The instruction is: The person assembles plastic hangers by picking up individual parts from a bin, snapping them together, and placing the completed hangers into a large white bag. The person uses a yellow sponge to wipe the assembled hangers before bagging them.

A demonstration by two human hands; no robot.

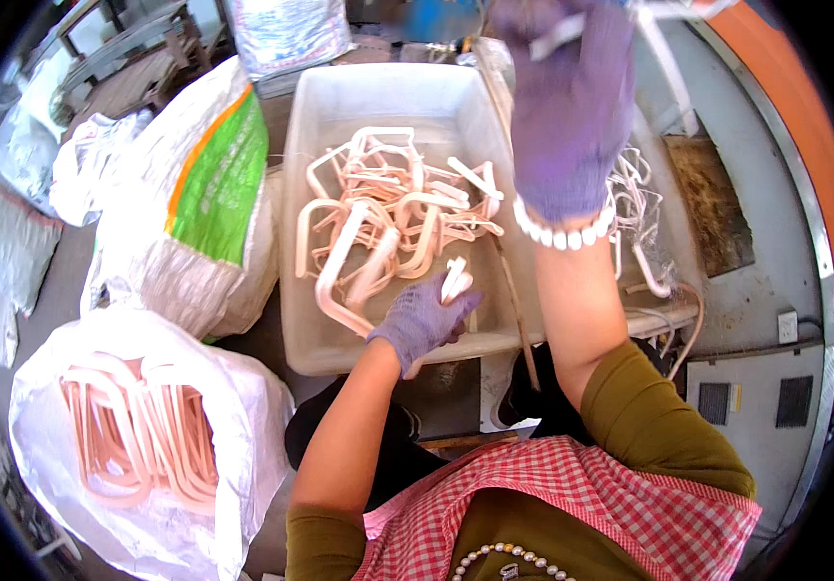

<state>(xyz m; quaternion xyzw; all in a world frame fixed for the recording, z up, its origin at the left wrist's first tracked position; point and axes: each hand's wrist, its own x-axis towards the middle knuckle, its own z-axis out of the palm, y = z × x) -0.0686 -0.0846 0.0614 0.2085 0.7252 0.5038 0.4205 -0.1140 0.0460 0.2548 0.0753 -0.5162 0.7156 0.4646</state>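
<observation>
My left hand (421,324), in a purple-grey glove, is closed around a few pale pink bent tube-like pieces (455,281) over the front of a whitish plastic tub (312,329). Behind it in the tub lies a tangled heap of pink bent pieces (378,218), mostly squared-off U shapes. My right hand (574,107), gloved alike, is raised at the upper right. It is blurred, but a pale strip (554,37) crosses its fingers and seems gripped. Beside that hand a white bent strip (668,73) hangs down; whether the two join I cannot tell.
A white sack (252,426) of pink bent pieces (141,426) stands at the near left. Behind it leans a green-and-white woven sack (213,184). White bent pieces (635,179) lie to the right of the tub. A thin rod (515,300) runs along the tub's right side.
</observation>
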